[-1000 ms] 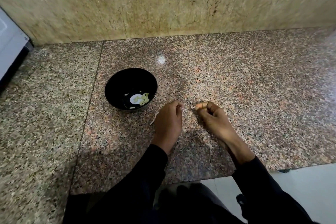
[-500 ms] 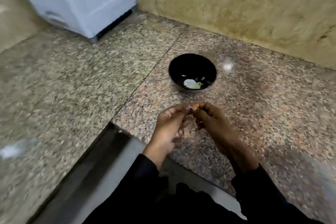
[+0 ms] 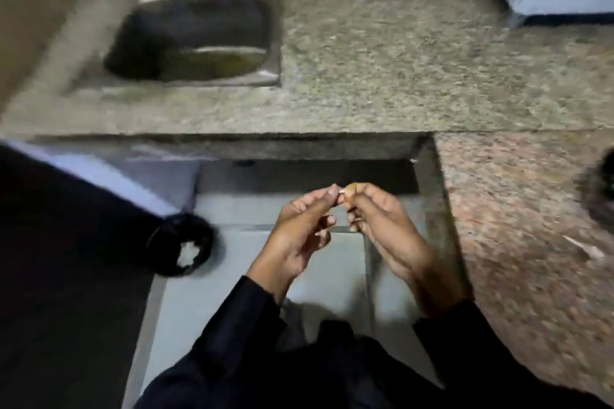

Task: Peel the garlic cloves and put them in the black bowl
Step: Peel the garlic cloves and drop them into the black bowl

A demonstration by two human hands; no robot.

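Here the small pale tan garlic clove (image 3: 349, 193) is pinched at the fingertips of the right hand (image 3: 387, 236), held out in front of the body over the pale floor rather than over the speckled granite bench (image 3: 382, 53). Its long axis seems to run roughly left to right, the paler end toward the left hand (image 3: 300, 236), though blur makes the tip hard to read. The left hand's thumb and forefinger close on a thin whitish bit (skin, most likely) at that end of the clove, the other fingers loosely curled. Most of the clove is covered by the right hand's fingers, so only a rounded, papery-looking top shows.

The round black bowl (image 3: 598, 189) sits on the bench well to the right of the clove, cut off by the frame edge and smeared, its contents not visible. A thin pale peel scrap (image 3: 583, 247) lies on the bench below the bowl. Up and to the left of the clove is a steel sink (image 3: 265, 40) set into the bench, also blurred. Dark sleeves (image 3: 239, 325) cover both forearms.
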